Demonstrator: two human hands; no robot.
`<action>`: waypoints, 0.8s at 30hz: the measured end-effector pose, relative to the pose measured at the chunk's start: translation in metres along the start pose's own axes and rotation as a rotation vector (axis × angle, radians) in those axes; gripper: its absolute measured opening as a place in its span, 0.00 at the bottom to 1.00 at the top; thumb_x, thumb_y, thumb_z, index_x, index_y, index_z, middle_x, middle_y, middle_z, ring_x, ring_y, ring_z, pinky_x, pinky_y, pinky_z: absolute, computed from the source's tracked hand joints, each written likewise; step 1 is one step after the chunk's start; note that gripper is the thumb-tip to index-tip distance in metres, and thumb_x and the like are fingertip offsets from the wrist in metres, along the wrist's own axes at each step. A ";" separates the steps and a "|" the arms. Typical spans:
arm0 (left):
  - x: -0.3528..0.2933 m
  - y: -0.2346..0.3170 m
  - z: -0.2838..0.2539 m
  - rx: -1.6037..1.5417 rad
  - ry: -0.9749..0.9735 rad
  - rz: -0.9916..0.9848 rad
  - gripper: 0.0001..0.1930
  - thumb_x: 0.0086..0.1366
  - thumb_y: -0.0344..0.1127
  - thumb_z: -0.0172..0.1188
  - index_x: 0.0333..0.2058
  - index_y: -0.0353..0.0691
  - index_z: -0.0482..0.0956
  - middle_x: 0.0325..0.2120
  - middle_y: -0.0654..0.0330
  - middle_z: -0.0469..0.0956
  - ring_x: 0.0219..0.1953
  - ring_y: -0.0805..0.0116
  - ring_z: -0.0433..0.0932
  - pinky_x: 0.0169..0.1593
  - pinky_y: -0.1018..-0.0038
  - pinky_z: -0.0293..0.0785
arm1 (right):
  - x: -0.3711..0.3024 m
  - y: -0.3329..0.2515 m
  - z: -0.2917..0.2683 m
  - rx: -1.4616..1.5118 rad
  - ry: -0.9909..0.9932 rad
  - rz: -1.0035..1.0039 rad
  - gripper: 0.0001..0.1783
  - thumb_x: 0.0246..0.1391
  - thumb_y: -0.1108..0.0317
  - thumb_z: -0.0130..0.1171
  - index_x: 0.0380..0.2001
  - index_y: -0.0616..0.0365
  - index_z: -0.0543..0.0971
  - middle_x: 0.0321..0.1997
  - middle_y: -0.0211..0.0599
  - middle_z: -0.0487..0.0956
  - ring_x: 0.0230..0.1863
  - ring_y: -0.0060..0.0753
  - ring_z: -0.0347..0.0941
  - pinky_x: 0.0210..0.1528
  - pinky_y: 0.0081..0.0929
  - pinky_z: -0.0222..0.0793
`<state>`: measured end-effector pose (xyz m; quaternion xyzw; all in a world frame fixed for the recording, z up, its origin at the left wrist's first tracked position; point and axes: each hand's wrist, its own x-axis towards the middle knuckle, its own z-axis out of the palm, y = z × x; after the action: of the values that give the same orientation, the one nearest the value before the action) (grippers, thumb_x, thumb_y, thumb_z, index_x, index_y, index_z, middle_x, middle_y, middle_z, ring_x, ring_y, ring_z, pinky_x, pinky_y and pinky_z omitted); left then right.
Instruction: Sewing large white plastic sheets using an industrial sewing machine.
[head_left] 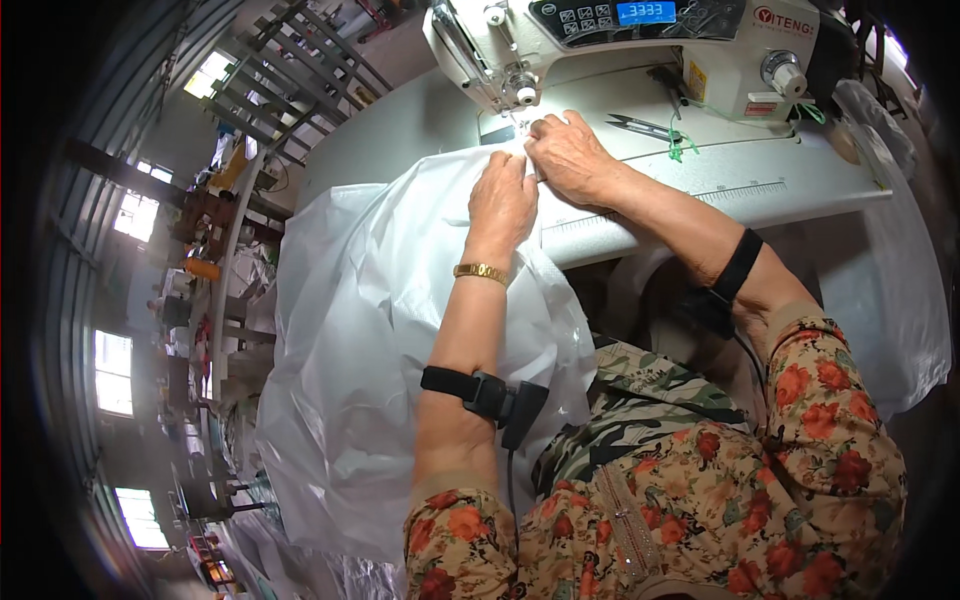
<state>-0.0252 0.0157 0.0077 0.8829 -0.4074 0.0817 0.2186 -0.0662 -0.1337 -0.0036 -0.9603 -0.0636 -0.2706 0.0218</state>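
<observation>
A large sheet of white woven plastic [370, 290], perhaps a sack, drapes over the table's front edge and my lap. Its upper edge runs up to the lit needle area of a white sewing machine [655, 75]. My left hand [503, 203] is closed on the sheet just in front of the needle, fingertips pinching its edge. Close beside it, my right hand [572, 160] is closed too, its fingertips pressed together on the same edge by the presser foot. The fingers hide most of the edge between them.
Thread snips [645, 128] with green thread [683, 146] lie on the machine bed to the right of my hands. A ruler scale [735, 188] runs along the table's front. Clear plastic [905, 290] hangs at the right. Wooden racks [300, 65] and cluttered shelves stand at the left.
</observation>
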 end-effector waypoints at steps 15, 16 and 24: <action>0.015 -0.009 0.013 -0.021 0.060 0.005 0.13 0.63 0.37 0.56 0.41 0.35 0.78 0.45 0.47 0.74 0.47 0.46 0.75 0.52 0.59 0.71 | 0.002 0.004 0.008 -0.020 -0.038 0.093 0.11 0.51 0.69 0.52 0.29 0.60 0.83 0.35 0.44 0.81 0.46 0.42 0.74 0.49 0.42 0.64; 0.017 -0.012 0.014 -0.016 0.044 0.005 0.14 0.63 0.38 0.56 0.43 0.35 0.78 0.46 0.46 0.74 0.48 0.47 0.75 0.53 0.60 0.71 | -0.001 0.002 0.008 0.010 -0.055 0.123 0.11 0.53 0.68 0.52 0.31 0.60 0.83 0.39 0.45 0.80 0.48 0.42 0.73 0.50 0.42 0.63; -0.010 -0.019 -0.012 -0.419 0.062 -0.025 0.18 0.66 0.36 0.56 0.49 0.27 0.77 0.50 0.43 0.78 0.53 0.55 0.77 0.57 0.69 0.70 | -0.080 -0.034 -0.033 0.481 0.026 0.029 0.14 0.59 0.63 0.51 0.40 0.60 0.79 0.44 0.43 0.79 0.51 0.42 0.70 0.56 0.41 0.60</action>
<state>-0.0167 0.0388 0.0089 0.8202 -0.3977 0.0194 0.4109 -0.1552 -0.1111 -0.0169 -0.9248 -0.1123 -0.2597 0.2544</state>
